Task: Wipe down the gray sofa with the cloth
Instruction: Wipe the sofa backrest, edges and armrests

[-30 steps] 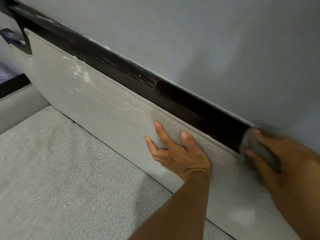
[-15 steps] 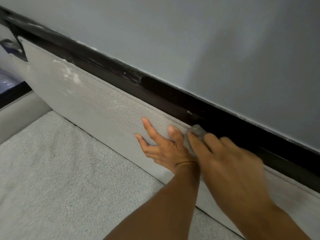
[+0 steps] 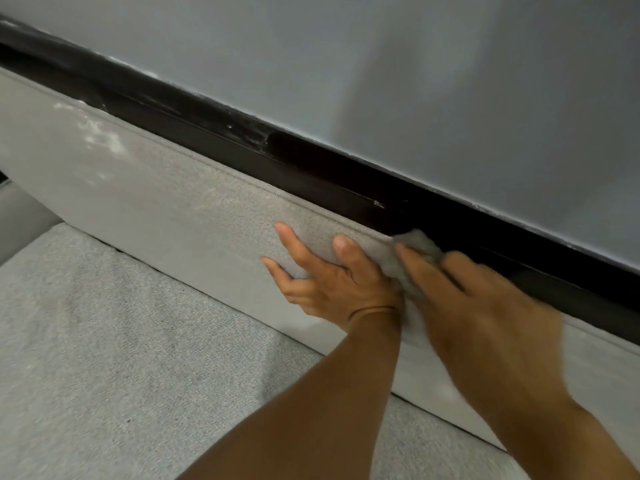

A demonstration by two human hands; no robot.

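Observation:
The gray sofa has an upright back cushion (image 3: 166, 206) and a flat seat cushion (image 3: 104, 344). My left hand (image 3: 332, 282) presses flat on the back cushion with its fingers spread. Right beside it, my right hand (image 3: 485, 317) holds a bunched gray cloth (image 3: 420, 242) against the back cushion's top edge, where it meets the black frame (image 3: 214, 133). Most of the cloth is hidden under my right hand, which is motion-blurred. White smudges (image 3: 93, 133) mark the back cushion at the far left.
A blue-gray wall (image 3: 381, 74) rises right behind the black frame. The frame shows dusty streaks (image 3: 249, 133) to the left of my hands. The sofa's side panel (image 3: 20, 223) shows at the left edge.
My right hand has swept the cloth leftward along the back cushion's top edge, from the far right to beside my left hand. My left hand has stayed put.

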